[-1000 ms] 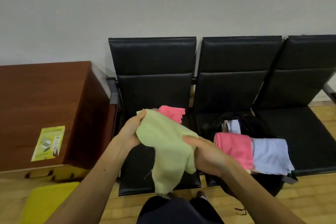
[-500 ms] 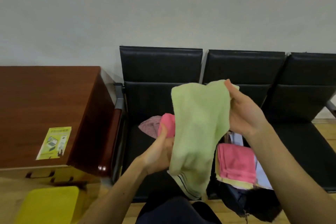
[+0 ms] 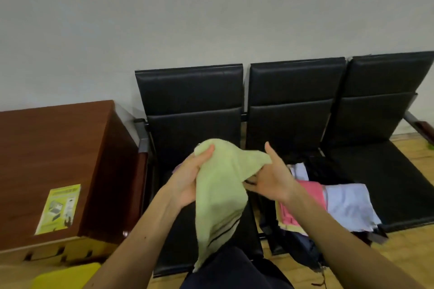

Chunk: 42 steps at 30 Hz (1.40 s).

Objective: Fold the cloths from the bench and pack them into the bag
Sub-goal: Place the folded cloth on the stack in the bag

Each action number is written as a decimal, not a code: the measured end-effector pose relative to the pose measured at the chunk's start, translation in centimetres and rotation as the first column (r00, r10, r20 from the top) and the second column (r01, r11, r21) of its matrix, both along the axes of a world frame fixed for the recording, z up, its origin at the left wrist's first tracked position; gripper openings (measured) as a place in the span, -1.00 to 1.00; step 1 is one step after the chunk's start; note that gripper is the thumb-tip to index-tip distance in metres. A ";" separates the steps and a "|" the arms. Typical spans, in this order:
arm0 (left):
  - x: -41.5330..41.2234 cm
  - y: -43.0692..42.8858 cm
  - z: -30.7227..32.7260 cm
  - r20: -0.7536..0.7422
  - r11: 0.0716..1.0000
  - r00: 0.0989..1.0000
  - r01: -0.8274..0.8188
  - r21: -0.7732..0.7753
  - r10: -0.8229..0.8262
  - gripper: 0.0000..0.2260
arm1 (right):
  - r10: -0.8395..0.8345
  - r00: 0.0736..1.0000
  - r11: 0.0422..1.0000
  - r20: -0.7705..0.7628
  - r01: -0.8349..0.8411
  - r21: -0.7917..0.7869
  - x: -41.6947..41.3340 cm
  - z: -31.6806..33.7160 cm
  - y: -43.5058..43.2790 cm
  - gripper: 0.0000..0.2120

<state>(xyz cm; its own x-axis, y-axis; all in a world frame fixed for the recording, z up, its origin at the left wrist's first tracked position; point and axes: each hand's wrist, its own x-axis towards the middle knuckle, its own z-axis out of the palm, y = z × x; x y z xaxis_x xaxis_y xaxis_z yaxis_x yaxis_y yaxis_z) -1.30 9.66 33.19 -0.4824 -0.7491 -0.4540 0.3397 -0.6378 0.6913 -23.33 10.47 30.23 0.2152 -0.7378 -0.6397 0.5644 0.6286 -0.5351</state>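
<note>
**Green cloth (image 3: 220,195), held in the air in front of the left seat of the bench (image 3: 195,91).** Its upper edge runs left to right between the 2 hands. From there the cloth hangs with its long axis near vertical, narrowing to a tip that points down and slightly left. Dark stripes cross it near the lower end.

**Left hand (image 3: 187,178):** grips the upper left corner. The thumb is pressed on the near face and the fingers are hidden behind the fabric.

**Right hand (image 3: 274,178):** palm turned toward the camera, thumb raised and clear of the cloth. The upper right corner lies against the base of the thumb. The fingers reach left under the cloth's edge, loosely bent; whether they grip it cannot be told.

**Bag (image 3: 293,244):** dark and open, on the middle seat just right of the right hand, with its lower part hanging over the seat's near edge. A pink cloth (image 3: 310,192) and a lilac cloth (image 3: 347,206) lie side by side across its mouth, pink on the left. A white cloth (image 3: 300,171) shows at their far side.

**Surroundings:** the bench has 3 black seats and stands against a grey wall (image 3: 211,19) on a wood floor (image 3: 411,253). A brown cabinet (image 3: 47,148) stands to its left, carrying a yellow-green sticker (image 3: 58,209).
</note>
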 end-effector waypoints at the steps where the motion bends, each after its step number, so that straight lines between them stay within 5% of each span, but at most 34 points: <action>1: -0.1 -0.6 0.5 0.016 1.000 1.000 -0.015 -0.012 0.015 -0.62 | 0.054 0.997 0.997 0.050 -0.057 0.053 1.2 -1.2 1.2 -0.23; 6: 0.0 -1.6 1.3 0.150 0.998 0.987 -0.053 -0.018 0.055 -0.51 | 0.216 0.901 0.976 0.377 -0.195 -0.092 4.1 -0.6 2.9 -0.10; 10: 0.9 -1.4 2.0 0.176 0.997 0.982 -0.061 -0.054 0.070 -0.80 | 0.204 0.960 0.966 0.190 -0.166 -0.200 3.7 0.8 2.0 -0.43; 18: 3.0 -0.7 3.2 0.314 0.982 0.949 0.028 -0.189 0.033 -0.77 | 0.063 0.994 0.950 -0.091 -0.087 -0.299 2.3 2.5 0.8 -0.67; 21: 3.5 -1.0 3.4 0.331 0.972 0.938 -0.024 -0.232 0.102 -0.76 | -0.007 0.971 0.911 -0.240 -0.093 -0.402 2.1 4.9 -0.6 -0.94; 23: 3.5 -1.3 3.8 0.327 0.960 0.933 -0.058 -0.273 0.149 -0.76 | -0.044 0.947 0.893 -0.318 -0.106 -0.438 2.1 6.0 -1.2 -0.76; 33: 2.6 -3.6 5.0 0.303 0.841 0.846 -0.268 -0.471 0.439 -0.76 | -0.268 0.665 0.732 -0.697 -0.330 -0.596 1.4 11.4 -2.6 -0.72; 37: 2.3 -4.2 5.0 0.277 0.788 0.806 -0.332 -0.519 0.523 -0.85 | -0.250 0.599 0.750 -0.760 -0.376 -0.544 0.9 12.1 -3.4 -0.77; 42: 2.1 -4.7 5.0 0.314 0.748 0.768 -0.301 -0.591 0.558 -0.69 | -0.194 0.587 0.793 -0.786 -0.377 -0.478 0.3 11.9 -3.9 -0.83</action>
<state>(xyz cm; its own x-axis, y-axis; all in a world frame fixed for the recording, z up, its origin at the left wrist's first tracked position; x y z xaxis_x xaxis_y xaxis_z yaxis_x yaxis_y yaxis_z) 0.78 4.94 38.15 0.1117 -0.9927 -0.0458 0.0624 -0.0390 0.9973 -23.05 6.59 42.17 -0.0539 -0.9963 -0.0677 -0.2893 0.0805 -0.9538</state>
